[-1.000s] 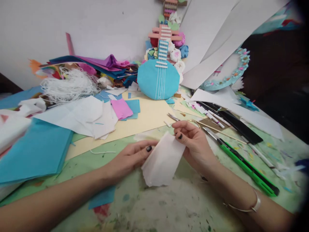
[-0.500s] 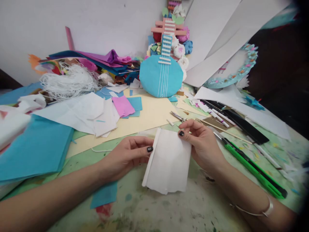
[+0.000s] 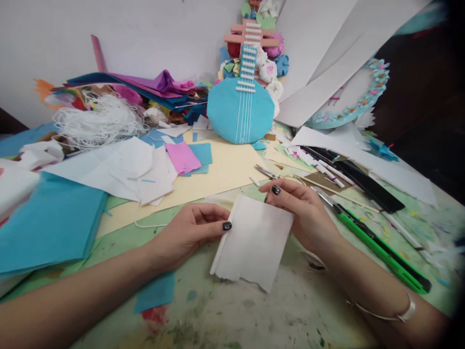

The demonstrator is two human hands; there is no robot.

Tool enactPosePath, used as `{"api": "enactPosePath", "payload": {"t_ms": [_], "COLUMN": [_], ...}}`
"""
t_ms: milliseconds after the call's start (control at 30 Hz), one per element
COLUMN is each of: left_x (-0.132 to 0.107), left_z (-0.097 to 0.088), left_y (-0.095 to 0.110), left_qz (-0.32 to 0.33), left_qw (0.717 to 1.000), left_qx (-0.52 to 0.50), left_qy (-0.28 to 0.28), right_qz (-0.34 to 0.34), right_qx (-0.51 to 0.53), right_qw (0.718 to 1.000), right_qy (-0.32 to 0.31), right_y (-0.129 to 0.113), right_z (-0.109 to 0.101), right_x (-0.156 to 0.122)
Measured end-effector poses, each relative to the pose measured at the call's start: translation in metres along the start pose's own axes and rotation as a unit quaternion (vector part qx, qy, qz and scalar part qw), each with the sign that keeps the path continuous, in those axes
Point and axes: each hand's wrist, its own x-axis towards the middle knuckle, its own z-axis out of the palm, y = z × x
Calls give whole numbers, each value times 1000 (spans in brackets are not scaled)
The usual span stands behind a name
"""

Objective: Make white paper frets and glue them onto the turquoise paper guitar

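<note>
In front of a blue paper lute (image 3: 241, 111), which stands toward the back of a paint-stained green table (image 3: 254, 320), a person's two bare hands meet at a white paper sheet (image 3: 259, 237). The sheet is tilted, on the viewer's side of the lute, with a narrow roll along its left edge and a ragged lower edge. The left hand (image 3: 192, 230) pinches the rolled edge, thumb on top and fingers behind. The right hand (image 3: 305, 211) is at the upper edge, fingers curled and partly hidden; whether they grip the paper cannot be told. Left of the lute lie a tangle of white string (image 3: 101, 121) and, nearer the viewer, a stack of turquoise paper (image 3: 51, 218). To the lute's front left is a pink paper piece (image 3: 182, 157); to its front right, scissors (image 3: 265, 171) and a green craft knife (image 3: 385, 252)
</note>
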Motion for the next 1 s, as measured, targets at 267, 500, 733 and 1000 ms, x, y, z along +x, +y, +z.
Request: {"api": "enactPosePath", "payload": {"t_ms": [267,500,733,1000], "left_x": [-2,-3,-2,-4], "left_z": [5,7,7,7], "left_y": [-3,-7,-7,-6], "left_qz": [7,8,-1,-8], "left_qw": [996,994,994,995], "left_qx": [89,102,101,99], "left_qy": [-13,-28,-34,-27], "right_qz": [-83,-131,-100,-111], "right_qx": [-162,-130,-108,-123], "right_qw": [982,982,988,985], "right_qy": [-48,-48,-36,-40], "right_y": [-2,-3,-2,-6], "right_z": [12,12,10,9], "right_x": [-10,-11,-8,-9]}}
